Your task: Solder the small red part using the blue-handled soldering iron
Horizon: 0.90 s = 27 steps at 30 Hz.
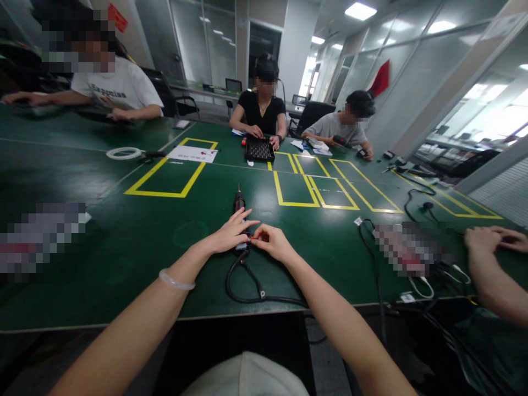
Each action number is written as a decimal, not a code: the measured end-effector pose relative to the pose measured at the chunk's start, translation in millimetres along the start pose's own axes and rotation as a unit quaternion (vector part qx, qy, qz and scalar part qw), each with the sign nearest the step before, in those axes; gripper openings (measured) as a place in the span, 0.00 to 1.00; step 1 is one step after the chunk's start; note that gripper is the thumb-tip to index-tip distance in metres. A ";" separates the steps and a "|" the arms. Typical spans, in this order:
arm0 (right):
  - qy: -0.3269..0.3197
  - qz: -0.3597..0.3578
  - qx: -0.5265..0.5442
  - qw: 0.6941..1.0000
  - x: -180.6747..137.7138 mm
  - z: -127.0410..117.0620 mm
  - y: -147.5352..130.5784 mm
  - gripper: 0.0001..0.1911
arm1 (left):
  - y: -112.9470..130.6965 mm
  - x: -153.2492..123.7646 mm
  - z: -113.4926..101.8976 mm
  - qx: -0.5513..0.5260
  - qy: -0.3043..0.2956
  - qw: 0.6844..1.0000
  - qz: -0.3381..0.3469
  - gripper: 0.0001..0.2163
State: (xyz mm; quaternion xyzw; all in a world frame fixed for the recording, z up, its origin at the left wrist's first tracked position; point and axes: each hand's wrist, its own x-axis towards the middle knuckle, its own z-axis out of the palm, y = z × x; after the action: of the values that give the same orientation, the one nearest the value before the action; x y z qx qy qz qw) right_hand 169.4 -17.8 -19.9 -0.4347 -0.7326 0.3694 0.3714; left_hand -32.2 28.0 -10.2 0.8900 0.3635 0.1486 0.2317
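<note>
A dark, slim power tool (240,201) with a thin metal tip lies on the green table, tip pointing away from me. My left hand (231,232) reaches across its body with the fingers stretched out and apart. My right hand (270,241) is closed in a pinch at the tool's right side. Between its fingertips shows a small orange piece (253,238), too small to name. A black cord (231,294) runs from the tool's rear, loops toward me and passes under my right forearm. Part of the tool's body is hidden by my hands.
Yellow tape rectangles (154,194) mark the table (136,297). A white sheet (192,154) and a coiled white cable (124,153) lie at far left. Across sits a person with a black tray (259,149). Black cables (373,258) and a co-worker's hands (482,239) are at right.
</note>
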 end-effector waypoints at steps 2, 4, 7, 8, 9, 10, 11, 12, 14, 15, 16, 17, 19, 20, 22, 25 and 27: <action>0.002 -0.005 0.005 1.000 -0.5 -0.2 -0.1 0.09 | -0.8 -0.7 -0.4 -0.002 0.000 1.000 0.004 0.26; 0.001 -0.005 0.016 1.000 0.0 -0.9 1.5 0.09 | -1.0 -1.0 -0.6 -0.003 0.002 1.000 0.007 0.25; 0.019 0.003 0.040 0.999 2.7 -4.3 7.7 0.09 | 0.8 -0.9 -1.0 -0.005 0.007 1.000 0.004 0.25; 0.030 0.007 0.046 0.998 4.0 -6.0 10.3 0.09 | 1.9 -0.8 -1.4 -0.006 0.006 1.000 0.001 0.25; 0.041 0.011 0.052 0.998 5.3 -7.9 13.0 0.09 | 3.1 -0.7 -1.8 -0.008 0.005 1.000 -0.002 0.25; 0.051 0.016 0.057 0.997 6.4 -9.7 15.3 0.10 | 4.4 -0.6 -2.3 -0.010 0.002 1.000 -0.005 0.25; 0.060 0.021 0.060 0.996 7.3 -11.3 17.2 0.10 | 5.5 -0.6 -2.7 -0.012 -0.001 1.000 -0.008 0.25; 0.066 0.026 0.062 0.996 7.9 -12.6 18.6 0.10 | 6.3 -0.7 -3.1 -0.013 -0.003 1.000 -0.012 0.25; 0.075 0.031 0.063 0.995 8.3 -14.0 19.9 0.10 | 7.1 -0.9 -3.6 -0.016 -0.005 1.000 -0.015 0.25; 0.077 0.032 0.062 0.995 8.2 -14.1 19.9 0.10 | 7.0 -1.0 -3.7 -0.016 -0.003 1.000 -0.013 0.25; 0.078 0.032 0.060 0.995 8.1 -14.0 19.8 0.10 | 6.7 -1.2 -3.6 -0.016 0.000 1.000 -0.009 0.25; 0.078 0.032 0.058 0.995 7.9 -13.7 19.6 0.10 | 6.3 -1.3 -3.6 -0.016 0.005 1.000 -0.004 0.25; 0.077 0.032 0.053 0.995 7.8 -13.1 19.5 0.10 | 5.3 -1.7 -3.5 -0.016 0.010 1.000 0.002 0.25; 0.076 0.032 0.050 0.995 7.8 -12.9 19.8 0.10 | 5.0 -1.8 -3.5 -0.015 0.011 1.000 0.002 0.25; 0.074 0.031 0.044 0.996 7.9 -12.9 20.7 0.10 | 4.8 -2.2 -3.6 -0.015 0.010 1.000 0.000 0.25; 0.071 0.033 0.037 0.996 7.9 -12.9 22.3 0.10 | 5.1 -2.6 -3.8 -0.019 0.009 1.000 -0.001 0.25; 0.069 0.035 0.034 0.996 7.7 -12.5 22.4 0.10 | 5.5 -2.6 -3.9 -0.021 0.006 1.000 -0.005 0.26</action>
State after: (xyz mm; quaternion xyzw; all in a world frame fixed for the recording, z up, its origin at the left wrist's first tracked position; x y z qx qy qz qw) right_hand 185.7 -0.2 -32.0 -0.4718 -0.6766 0.3758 0.4225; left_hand -32.5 23.9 -4.3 0.8824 0.3659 0.1608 0.2484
